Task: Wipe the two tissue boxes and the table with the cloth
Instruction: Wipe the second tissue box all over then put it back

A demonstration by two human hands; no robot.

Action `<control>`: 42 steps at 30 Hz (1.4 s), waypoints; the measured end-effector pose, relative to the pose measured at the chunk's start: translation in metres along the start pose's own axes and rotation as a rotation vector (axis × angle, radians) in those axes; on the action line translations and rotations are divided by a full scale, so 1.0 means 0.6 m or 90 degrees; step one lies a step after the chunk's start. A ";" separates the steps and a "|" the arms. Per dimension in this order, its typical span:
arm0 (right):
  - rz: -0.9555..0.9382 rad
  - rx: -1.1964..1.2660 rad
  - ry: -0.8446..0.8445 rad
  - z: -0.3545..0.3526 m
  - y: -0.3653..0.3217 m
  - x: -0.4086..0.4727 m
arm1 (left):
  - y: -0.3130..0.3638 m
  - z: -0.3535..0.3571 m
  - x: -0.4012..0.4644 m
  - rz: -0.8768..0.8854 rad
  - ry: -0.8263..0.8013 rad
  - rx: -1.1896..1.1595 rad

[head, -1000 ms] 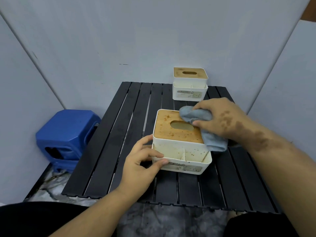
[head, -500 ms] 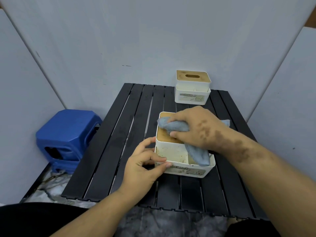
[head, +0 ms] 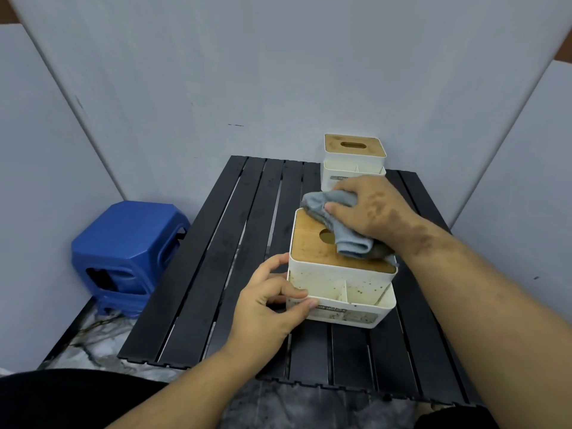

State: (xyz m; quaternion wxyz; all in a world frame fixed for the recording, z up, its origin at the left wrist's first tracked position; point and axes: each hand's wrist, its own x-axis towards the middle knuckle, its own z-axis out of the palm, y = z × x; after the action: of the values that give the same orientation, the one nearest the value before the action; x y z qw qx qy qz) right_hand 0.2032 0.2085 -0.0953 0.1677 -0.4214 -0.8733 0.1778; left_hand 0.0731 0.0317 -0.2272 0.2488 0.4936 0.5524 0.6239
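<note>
A white tissue box [head: 328,281] with a wooden lid stands in the middle of the black slatted table [head: 216,267]. Its white front is speckled with brown spots. My left hand [head: 269,308] grips the box's front left corner. My right hand [head: 371,212] presses a grey cloth [head: 346,239] on the far right part of the lid, over the oval slot. A second tissue box [head: 353,159] of the same kind stands at the table's far edge, just behind my right hand.
A blue plastic stool [head: 127,255] stands on the floor to the left of the table. Grey panels enclose the table at the back and both sides. The marbled floor [head: 93,348] shows below the table's near left edge.
My right hand with the cloth swept left across the lid, then back toward the lid's far right. The lid looks cleaner than a second ago. My left hand stayed on the box's corner.
</note>
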 end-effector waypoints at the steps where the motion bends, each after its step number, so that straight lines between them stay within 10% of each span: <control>1: -0.009 0.016 -0.006 0.007 -0.002 -0.001 | -0.001 0.001 0.000 -0.001 0.003 0.000; 7: -0.029 -0.148 -0.079 0.029 -0.003 -0.033 | -0.001 0.001 0.001 -0.001 0.000 0.002; 20: -0.261 0.030 -0.112 0.047 0.002 -0.069 | 0.000 0.001 -0.002 -0.016 -0.001 0.000; 42: -0.132 0.149 0.017 -0.045 0.011 -0.090 | 0.004 -0.002 -0.002 -0.033 0.002 0.039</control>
State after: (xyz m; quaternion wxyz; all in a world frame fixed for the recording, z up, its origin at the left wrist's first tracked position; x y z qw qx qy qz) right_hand 0.2514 0.1741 -0.0824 0.2451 -0.3090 -0.8830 0.2544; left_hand 0.0730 0.0298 -0.2254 0.2492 0.4857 0.5840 0.6008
